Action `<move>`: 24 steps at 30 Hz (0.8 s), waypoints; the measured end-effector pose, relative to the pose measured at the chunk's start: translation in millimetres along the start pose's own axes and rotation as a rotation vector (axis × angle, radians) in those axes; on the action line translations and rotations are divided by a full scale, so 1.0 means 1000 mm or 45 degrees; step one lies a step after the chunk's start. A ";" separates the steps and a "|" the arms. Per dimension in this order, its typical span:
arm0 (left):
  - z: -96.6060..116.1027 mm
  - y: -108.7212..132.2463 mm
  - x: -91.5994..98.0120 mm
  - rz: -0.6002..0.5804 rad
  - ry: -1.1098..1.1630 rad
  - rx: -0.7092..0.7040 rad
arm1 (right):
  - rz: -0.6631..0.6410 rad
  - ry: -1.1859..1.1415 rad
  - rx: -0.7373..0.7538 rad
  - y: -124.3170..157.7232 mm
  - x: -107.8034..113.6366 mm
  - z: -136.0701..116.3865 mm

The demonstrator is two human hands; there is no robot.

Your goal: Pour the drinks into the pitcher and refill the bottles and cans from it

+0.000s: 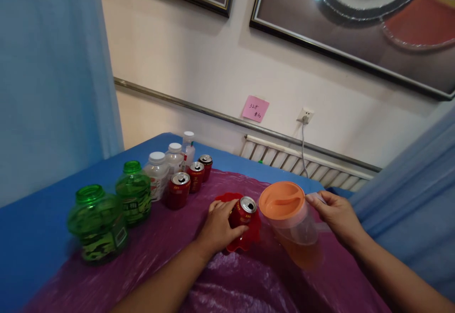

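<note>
**L hand on can over dish, R hand on pitcher**

L hand's (218,225) fingers were wrapped round a red can (241,217), thumb on the near side, prob. for steadiness. Can was over the red dish (253,235), leaning R; base hidden, so couldn't tell if they touched. A dish there would prob. catch drips. R hand's (337,216) fingers were clamped on the handle (317,198) of a pitcher (296,230), prob. b/c that's the easiest hold. Pitcher was just R of dish, orange lid (282,201) tipped toward it. L of dish, green bottles (133,194), white-capped bottles (157,175) & other red cans (179,191) stood in rows, prob. for easy reach. Purple sheet (227,282) ran under dish, prob. vs. spills.
</note>
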State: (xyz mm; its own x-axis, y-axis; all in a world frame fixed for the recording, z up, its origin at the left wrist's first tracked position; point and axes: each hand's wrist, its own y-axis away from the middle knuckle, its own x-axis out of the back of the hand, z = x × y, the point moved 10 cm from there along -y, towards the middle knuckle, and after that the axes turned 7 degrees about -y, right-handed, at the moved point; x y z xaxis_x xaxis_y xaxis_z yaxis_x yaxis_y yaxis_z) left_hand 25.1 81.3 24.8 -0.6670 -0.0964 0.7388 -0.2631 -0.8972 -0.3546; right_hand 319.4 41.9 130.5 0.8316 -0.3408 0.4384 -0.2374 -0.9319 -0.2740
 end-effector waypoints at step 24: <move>0.002 0.000 -0.003 -0.024 0.042 -0.030 | -0.059 0.008 -0.020 -0.002 -0.009 -0.007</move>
State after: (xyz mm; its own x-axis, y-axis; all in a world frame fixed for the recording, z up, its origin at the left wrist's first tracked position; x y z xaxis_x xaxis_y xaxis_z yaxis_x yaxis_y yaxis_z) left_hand 28.3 81.0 23.5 -0.6844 -0.0648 0.7262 -0.2920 -0.8883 -0.3544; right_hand 308.9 45.8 132.9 0.8388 -0.2979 0.4557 -0.2066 -0.9486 -0.2397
